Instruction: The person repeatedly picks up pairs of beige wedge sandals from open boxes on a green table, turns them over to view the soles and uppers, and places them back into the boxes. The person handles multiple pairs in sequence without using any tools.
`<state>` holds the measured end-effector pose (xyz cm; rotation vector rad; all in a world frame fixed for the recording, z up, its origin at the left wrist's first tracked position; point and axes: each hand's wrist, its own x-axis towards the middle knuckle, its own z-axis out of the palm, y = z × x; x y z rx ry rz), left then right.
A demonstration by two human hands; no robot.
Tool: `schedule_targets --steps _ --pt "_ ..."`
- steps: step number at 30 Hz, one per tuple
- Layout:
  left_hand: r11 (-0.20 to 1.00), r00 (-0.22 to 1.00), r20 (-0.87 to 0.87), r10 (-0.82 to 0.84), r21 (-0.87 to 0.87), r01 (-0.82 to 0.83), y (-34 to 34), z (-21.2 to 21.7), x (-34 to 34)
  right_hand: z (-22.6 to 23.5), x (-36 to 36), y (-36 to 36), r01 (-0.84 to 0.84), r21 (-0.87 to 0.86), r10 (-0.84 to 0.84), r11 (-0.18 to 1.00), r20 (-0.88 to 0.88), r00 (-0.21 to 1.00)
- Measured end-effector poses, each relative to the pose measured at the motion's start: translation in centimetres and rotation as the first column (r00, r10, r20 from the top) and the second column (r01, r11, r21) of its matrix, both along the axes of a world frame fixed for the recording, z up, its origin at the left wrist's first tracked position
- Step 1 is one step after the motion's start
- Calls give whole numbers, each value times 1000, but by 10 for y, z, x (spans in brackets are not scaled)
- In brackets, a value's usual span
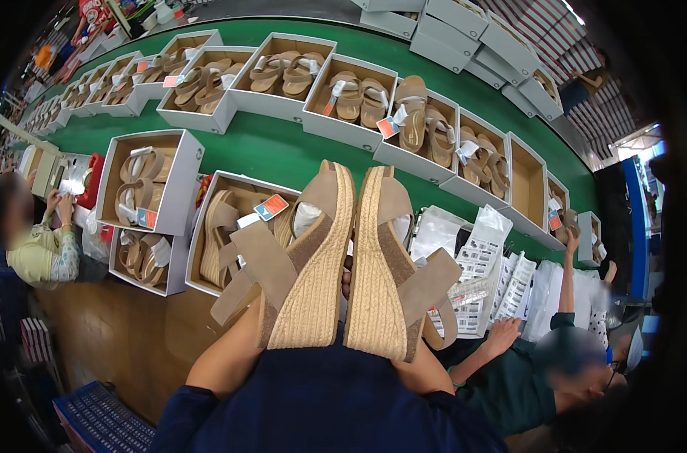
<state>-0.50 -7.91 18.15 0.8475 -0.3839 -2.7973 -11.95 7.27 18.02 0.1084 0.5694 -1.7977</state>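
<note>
Two taupe wedge sandals with braided rope-covered soles are held up side by side in front of me, soles facing each other and toes pointing away. My left forearm reaches up behind the left wedge sandal, and my left hand holds it. My right forearm comes up behind the right wedge sandal, held by my right hand. Both hands are mostly hidden by the sandals; only a bit of fingers shows between the soles. Just beyond on the left, an open shoebox contains a similar sandal and an orange-and-blue tag.
A green conveyor carries a row of open shoeboxes with sandals; one box shows no shoes. Two stacked boxes stand at the left. Label sheets lie at the right, beside a co-worker's arm. Another person sits left.
</note>
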Motion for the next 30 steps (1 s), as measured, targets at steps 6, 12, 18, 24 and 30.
schedule_targets --steps 6,12,18,24,30 --pt "999 1000 6 28 -18 -28 3 4 11 0 7 -5 -15 37 18 999 -61 998" --pt "1000 1000 5 14 -28 -14 5 4 12 -4 10 -4 -10 64 15 998 -86 996" --pt "999 1000 2 7 -39 -7 5 5 8 -5 10 1 -8 81 17 997 -107 994" --pt "999 1000 -12 -9 -51 8 4 5 8 -8 11 5 -6 105 25 994 -177 984" --pt "996 997 -70 -43 -80 38 -3 3 34 -7 12 18 -60 199 132 978 -373 918"
